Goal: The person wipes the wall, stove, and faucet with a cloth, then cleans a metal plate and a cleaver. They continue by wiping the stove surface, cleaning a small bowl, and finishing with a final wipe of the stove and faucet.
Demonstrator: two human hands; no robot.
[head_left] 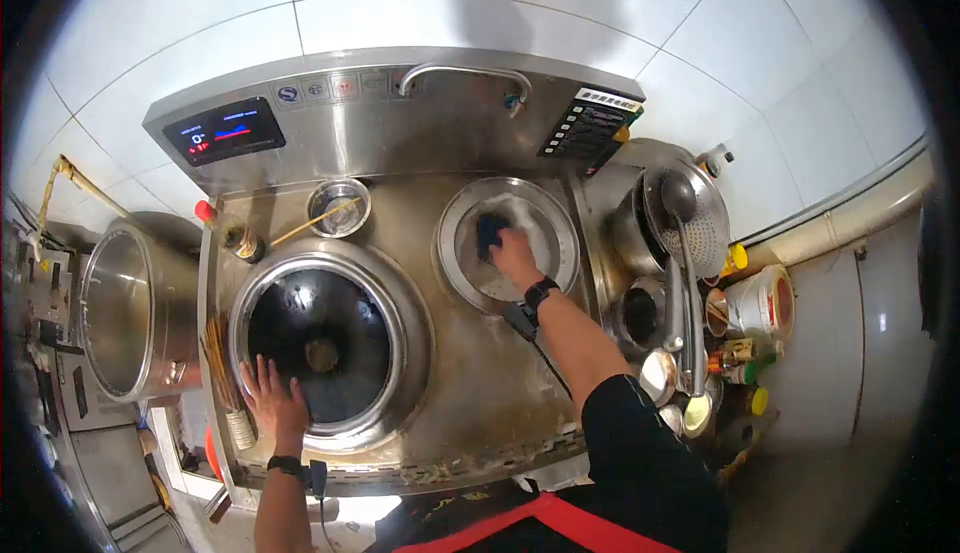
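My right hand (514, 257) grips a dark blue cloth (489, 237) inside a round metal basin (556, 221) set in the right part of the steel counter. Some whitish liquid or foam shows in the basin. With fingers spread, my left hand (272, 402) rests at the lower left edge of a large black wok (340, 318) in a wide steel ring. A bamboo brush (238, 425) lies just left of that hand. Behind the wok is a small metal bowl (340, 223) with a wooden stick (312, 221) across it.
A tall steel pot (140, 313) stands at the left, near a red-capped bottle (238, 241). A curved faucet (465, 69) is on the back panel. At the right are a strainer (708, 238), a ladle (679, 198), several seasoning containers and a white bucket (752, 301).
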